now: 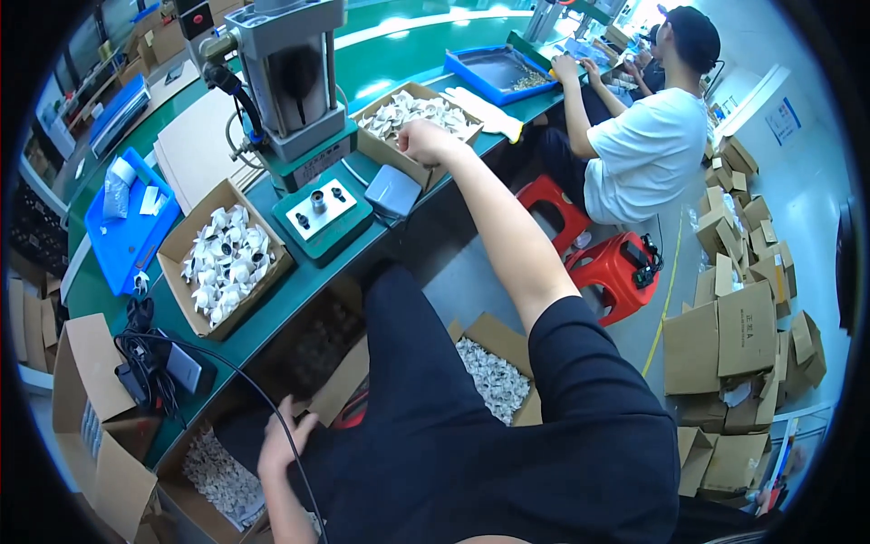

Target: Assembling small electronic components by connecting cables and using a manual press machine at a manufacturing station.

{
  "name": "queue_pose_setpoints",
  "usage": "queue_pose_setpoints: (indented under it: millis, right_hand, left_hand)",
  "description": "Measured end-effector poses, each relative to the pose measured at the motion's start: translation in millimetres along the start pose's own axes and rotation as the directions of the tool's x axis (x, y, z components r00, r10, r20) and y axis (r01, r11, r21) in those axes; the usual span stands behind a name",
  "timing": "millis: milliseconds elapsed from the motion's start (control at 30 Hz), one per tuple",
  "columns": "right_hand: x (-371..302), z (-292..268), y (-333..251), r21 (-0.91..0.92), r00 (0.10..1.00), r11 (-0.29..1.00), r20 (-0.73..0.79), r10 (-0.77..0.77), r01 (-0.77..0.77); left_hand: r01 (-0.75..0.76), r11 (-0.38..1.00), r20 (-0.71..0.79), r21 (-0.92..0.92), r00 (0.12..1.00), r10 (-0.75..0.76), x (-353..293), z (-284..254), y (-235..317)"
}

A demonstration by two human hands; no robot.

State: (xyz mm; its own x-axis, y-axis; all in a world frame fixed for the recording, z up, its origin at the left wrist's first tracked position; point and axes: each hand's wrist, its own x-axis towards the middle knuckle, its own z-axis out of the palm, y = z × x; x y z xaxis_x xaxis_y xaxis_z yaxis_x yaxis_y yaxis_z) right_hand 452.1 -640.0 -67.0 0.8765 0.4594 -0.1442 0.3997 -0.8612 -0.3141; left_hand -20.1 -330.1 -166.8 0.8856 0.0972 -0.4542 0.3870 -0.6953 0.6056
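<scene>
My right hand is at the near edge of a cardboard box of small white parts. Its fingers are curled closed, and whatever they hold, if anything, is hidden. Low beside my thigh, my left hand has its fingers apart and nothing in them; a black cable passes in front of it. Between the hands stands a bench press with a metal fixture plate on a green base. Left of the press, another cardboard box holds more white parts.
A grey box-shaped device sits at the bench edge. Blue trays lie on the green bench. Open cartons of small parts stand on the floor. Red stools and a seated co-worker are on the right, before stacked cartons.
</scene>
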Motion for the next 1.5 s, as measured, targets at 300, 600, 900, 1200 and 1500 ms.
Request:
queue_pose_setpoints:
  millis: [300,600,900,1200,1500]
  right_hand:
    - [-1.6,5.2,-22.6,-0.005,0.966,0.996,-0.242,0.089,-0.092]
    - [-4.8,3.8,-11.3,0.203,0.883,0.979,-0.464,0.068,0.032]
    - [-14.2,-2.1,-18.8,0.056,0.890,0.989,-0.446,-0.098,0.137]
    - [-8.9,2.9,-2.9,0.589,0.947,0.770,-0.314,-0.061,0.245]
    - [-63.3,12.2,-94.2,0.545,0.834,0.751,-0.551,-0.015,0.374]
  left_hand:
    - [0.515,0.856,-0.637,-0.052,0.643,-0.425,-7.1,-20.7,-142.7]
    - [0.547,0.826,-0.621,-0.138,0.602,-0.503,10.4,-22.8,-141.2]
    - [0.469,0.864,-0.666,-0.181,0.588,-0.459,8.0,-21.2,-151.8]
    - [0.514,0.850,-0.669,-0.119,0.591,-0.451,13.2,-20.6,-152.5]
    - [0.588,0.800,-0.629,-0.123,0.577,-0.521,20.9,-26.9,-145.8]
